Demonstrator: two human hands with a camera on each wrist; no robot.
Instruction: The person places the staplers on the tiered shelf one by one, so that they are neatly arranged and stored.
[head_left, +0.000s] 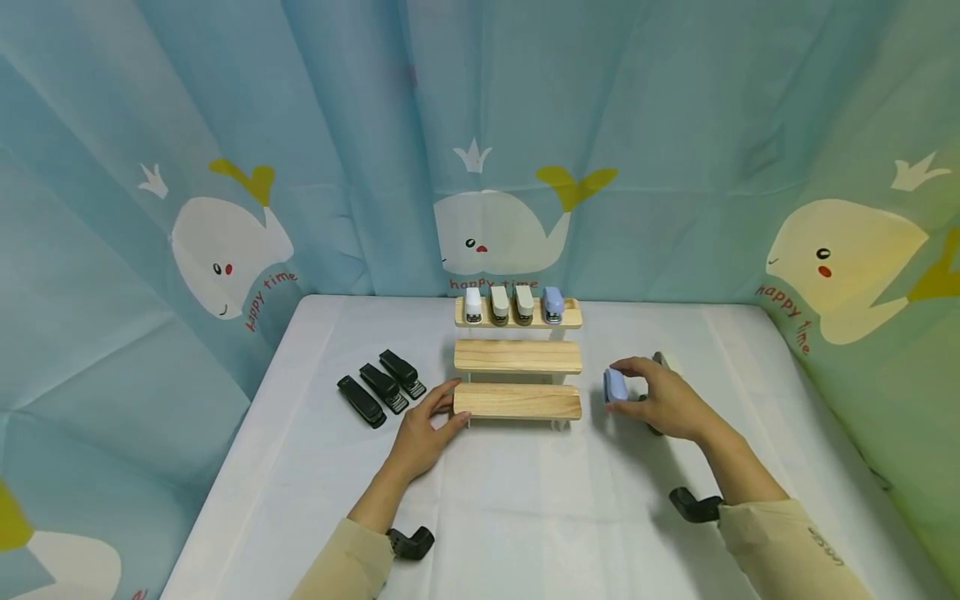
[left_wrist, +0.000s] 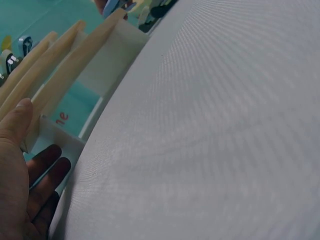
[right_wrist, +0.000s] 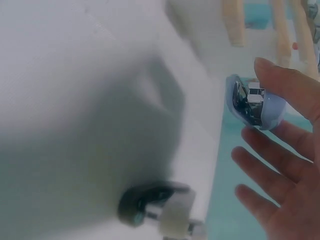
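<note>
A three-tier wooden rack (head_left: pixel 517 357) with white supports stands mid-table. My left hand (head_left: pixel 420 440) grips the left end of its lowest board, the thumb on the board in the left wrist view. To the rack's right, my right hand (head_left: pixel 667 403) pinches a small lilac-blue stapler (head_left: pixel 615 387) between thumb and fingers, held above the table. Its metal underside (right_wrist: pixel 254 95) shows in the right wrist view. On the top tier stand a white stapler (head_left: pixel 472 305), two cream staplers (head_left: pixel 499 305) and another lilac-blue stapler (head_left: pixel 553 305). The lower two boards are bare.
Three black staplers (head_left: pixel 382 387) lie in a slanted row left of the rack. Partly hidden behind my right hand are more staplers, one dark with a pale part (right_wrist: pixel 175 215). A whale-print curtain (head_left: pixel 360 150) hangs behind the white table (head_left: pixel 517 517).
</note>
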